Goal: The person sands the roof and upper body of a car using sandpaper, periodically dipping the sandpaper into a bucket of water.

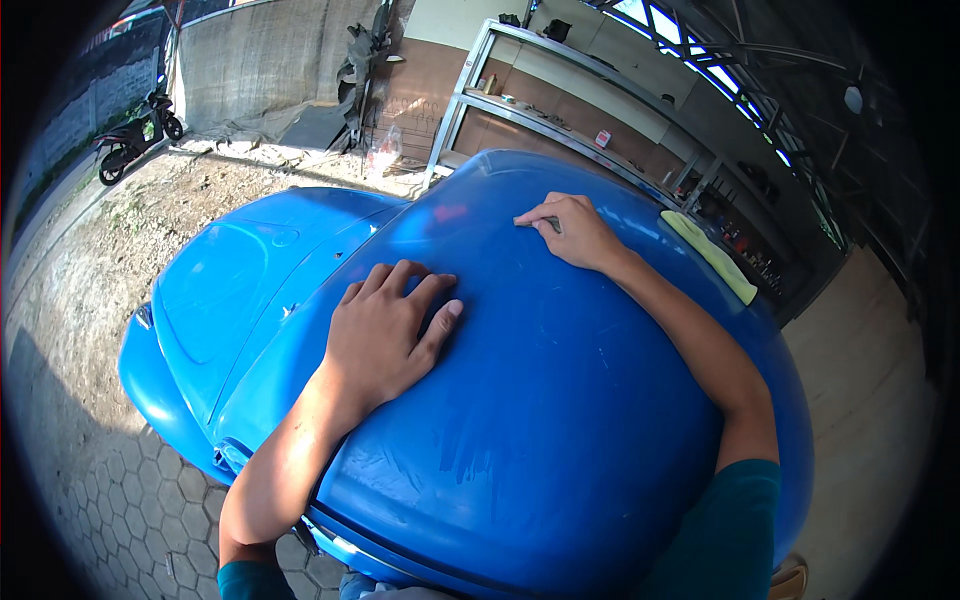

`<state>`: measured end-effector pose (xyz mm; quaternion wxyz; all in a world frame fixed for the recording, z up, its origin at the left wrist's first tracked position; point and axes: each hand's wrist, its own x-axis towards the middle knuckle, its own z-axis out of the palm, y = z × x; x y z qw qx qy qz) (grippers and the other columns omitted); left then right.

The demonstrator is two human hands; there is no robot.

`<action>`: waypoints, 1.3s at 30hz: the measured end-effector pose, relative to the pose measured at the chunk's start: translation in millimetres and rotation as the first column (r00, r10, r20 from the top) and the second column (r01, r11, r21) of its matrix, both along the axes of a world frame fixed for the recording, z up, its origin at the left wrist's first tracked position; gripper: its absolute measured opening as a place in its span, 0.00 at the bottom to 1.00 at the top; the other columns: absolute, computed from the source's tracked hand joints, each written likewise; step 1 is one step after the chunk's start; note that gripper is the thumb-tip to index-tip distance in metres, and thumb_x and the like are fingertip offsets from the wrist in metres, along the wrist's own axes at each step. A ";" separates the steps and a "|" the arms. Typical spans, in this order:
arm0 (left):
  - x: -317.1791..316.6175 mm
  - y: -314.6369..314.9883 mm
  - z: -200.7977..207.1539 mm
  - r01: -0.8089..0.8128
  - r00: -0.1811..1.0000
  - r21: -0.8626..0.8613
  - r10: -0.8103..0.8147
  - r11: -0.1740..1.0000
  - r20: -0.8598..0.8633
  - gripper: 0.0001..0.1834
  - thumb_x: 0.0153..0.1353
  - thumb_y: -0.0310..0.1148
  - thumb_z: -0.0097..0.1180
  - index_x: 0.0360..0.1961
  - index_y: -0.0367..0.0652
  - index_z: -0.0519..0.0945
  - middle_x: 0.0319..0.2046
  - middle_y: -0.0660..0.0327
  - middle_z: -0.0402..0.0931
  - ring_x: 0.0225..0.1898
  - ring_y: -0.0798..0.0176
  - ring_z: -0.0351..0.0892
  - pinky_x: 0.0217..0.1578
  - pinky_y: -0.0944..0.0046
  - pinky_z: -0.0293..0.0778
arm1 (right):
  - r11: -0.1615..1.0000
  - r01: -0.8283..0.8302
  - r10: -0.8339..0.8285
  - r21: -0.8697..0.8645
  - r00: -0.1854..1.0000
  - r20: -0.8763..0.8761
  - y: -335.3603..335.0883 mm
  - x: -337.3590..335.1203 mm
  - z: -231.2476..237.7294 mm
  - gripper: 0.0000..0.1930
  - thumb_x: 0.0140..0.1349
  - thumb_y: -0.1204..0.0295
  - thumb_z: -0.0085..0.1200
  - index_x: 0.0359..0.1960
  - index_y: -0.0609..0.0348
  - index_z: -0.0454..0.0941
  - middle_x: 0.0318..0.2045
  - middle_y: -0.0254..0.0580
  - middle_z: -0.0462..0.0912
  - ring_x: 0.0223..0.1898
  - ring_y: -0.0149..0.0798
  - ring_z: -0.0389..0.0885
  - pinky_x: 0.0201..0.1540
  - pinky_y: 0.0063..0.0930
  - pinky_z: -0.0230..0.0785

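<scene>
A rounded blue car roof (560, 400) fills the middle of the view, with scuffs, thin scratches and dull streaks on its surface. My left hand (385, 325) lies on the roof's left part, fingers spread and nothing in them. Farther forward, my right hand (570, 230) is closed in a pinch against the far part of the roof. Between its thumb and fingers shows the edge of a small, thin grey-brown piece (522, 221); most of it is hidden, and its kind cannot be made out. A yellow-green cloth (708, 257) rests on the roof's right side, apart from both hands.
The car's blue hood (235, 270) slopes away at the left. Behind the car stands a metal shelf rack (560, 125) with small containers and tools. A parked scooter (140, 130) is at the far left, and hexagonal paving (140, 510) lies at the lower left.
</scene>
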<state>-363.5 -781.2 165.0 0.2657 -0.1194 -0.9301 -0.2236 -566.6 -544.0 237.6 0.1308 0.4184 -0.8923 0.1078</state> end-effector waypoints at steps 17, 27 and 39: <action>6.0 5.7 7.1 0.019 1.000 -0.005 -0.019 1.000 -0.017 0.23 0.74 0.49 0.44 0.57 0.47 0.79 0.56 0.54 0.75 0.59 0.47 0.72 0.61 0.47 0.67 | 0.998 0.048 -0.050 -0.029 0.997 -0.057 12.7 -13.7 1.6 0.15 0.66 0.79 0.54 0.47 0.48 0.89 0.33 0.47 0.82 0.37 0.45 0.81 0.44 0.38 0.74; 5.6 6.2 6.8 0.019 1.000 -0.007 -0.019 1.000 -0.009 0.23 0.73 0.49 0.44 0.58 0.47 0.79 0.56 0.53 0.75 0.59 0.46 0.72 0.61 0.47 0.67 | 0.999 0.050 -0.051 -0.018 0.998 -0.049 25.2 3.2 2.9 0.16 0.65 0.81 0.54 0.48 0.48 0.89 0.33 0.45 0.82 0.37 0.42 0.80 0.43 0.36 0.73; 15.1 3.3 10.9 0.048 0.999 0.025 -0.048 0.999 0.019 0.23 0.72 0.47 0.47 0.58 0.44 0.78 0.56 0.50 0.74 0.59 0.44 0.71 0.62 0.47 0.66 | 0.960 -0.263 0.263 -0.095 0.965 -0.014 31.8 192.9 -6.0 0.14 0.60 0.85 0.58 0.46 0.59 0.88 0.30 0.42 0.77 0.35 0.37 0.77 0.36 0.33 0.74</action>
